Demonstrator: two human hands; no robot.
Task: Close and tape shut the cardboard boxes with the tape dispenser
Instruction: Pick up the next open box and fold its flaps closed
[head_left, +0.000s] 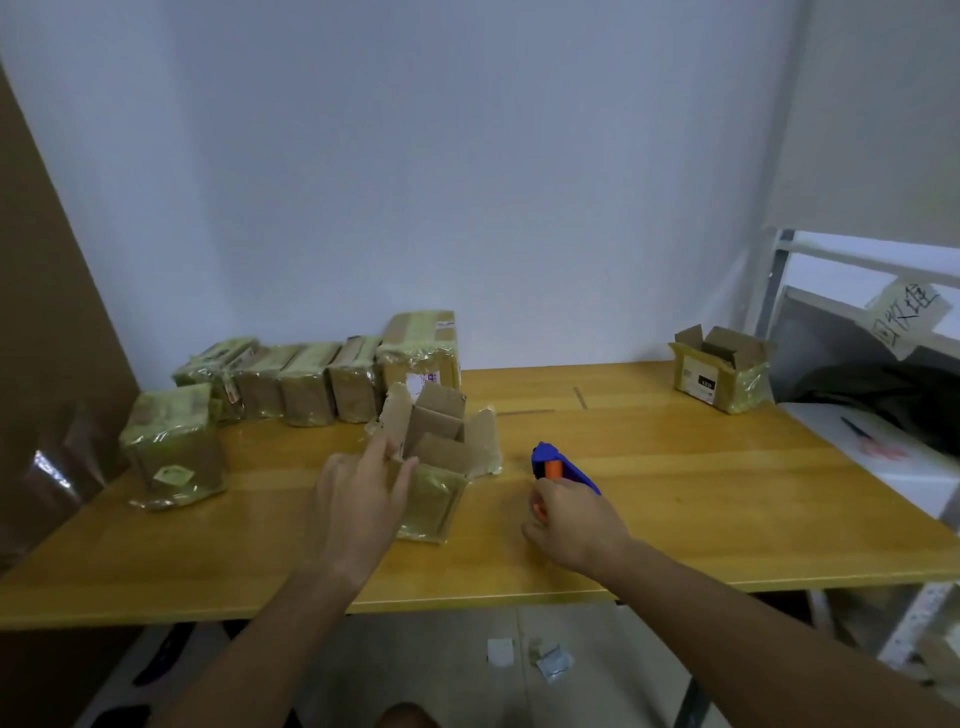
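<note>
An open cardboard box (441, 457) with its flaps standing up sits in the middle of the wooden table (675, 467). My left hand (358, 499) rests against its near left side, fingers straight, the index finger touching a flap. Just right of the box, my right hand (571, 519) grips the handle of the blue and orange tape dispenser (553, 465), which stands on the table. A second open box (722, 369) sits at the far right of the table.
A row of several taped boxes (311, 382) lines the back left against the wall, with one more taped box (174, 447) nearer at the left. A white shelf (893, 452) with scissors stands at the right. Paper scraps lie on the floor.
</note>
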